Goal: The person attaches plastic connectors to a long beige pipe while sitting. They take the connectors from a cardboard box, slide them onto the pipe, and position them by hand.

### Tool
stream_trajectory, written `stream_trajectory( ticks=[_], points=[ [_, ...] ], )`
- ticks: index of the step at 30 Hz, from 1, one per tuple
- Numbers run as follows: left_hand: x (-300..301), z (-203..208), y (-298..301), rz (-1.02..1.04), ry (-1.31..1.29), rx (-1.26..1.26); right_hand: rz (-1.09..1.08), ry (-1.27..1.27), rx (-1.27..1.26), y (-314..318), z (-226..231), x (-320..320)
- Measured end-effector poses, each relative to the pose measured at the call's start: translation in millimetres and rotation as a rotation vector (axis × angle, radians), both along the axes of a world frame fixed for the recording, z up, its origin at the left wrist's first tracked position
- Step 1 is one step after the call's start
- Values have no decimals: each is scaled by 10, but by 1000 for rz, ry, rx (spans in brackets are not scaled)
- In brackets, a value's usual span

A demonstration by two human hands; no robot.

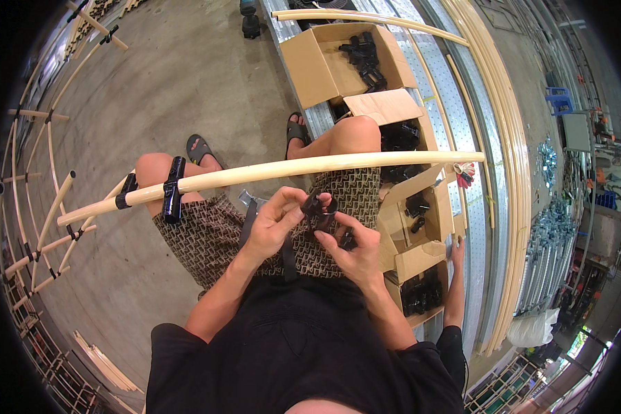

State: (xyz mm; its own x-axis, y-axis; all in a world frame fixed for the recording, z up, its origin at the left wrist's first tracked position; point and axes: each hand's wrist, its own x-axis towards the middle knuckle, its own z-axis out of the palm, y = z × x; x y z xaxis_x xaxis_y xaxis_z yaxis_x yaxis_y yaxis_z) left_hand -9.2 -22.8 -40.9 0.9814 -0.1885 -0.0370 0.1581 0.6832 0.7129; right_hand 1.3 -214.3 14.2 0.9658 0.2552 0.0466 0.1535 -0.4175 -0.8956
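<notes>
Black and glossy, the joint [319,221] sits between your left grip [270,224] and right grip [357,249], both pinching it; likely light, stiff, slightly slippery, so hold its outer edges.

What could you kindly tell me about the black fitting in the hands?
The black fitting looks small and shiny, with curved walls around a gap; its material is unclear. The left hand and right hand grip it by the fingers, partly hiding it, over the patterned shorts. It is off the long cream pipe.
</notes>
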Motion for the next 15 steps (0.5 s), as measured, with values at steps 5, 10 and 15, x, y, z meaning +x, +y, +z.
stream_trajectory(
  ticks=[5,10,15],
  points=[
    [-17,-32,-57,51,110,-171,-167,244,214,-92,34,-34],
    [7,-10,-98,24,180,-216,-343,350,302,-284,91,29],
    [-26,-142,-39,31,269,-211,-513,320,354,-671,41,156]
  ],
)
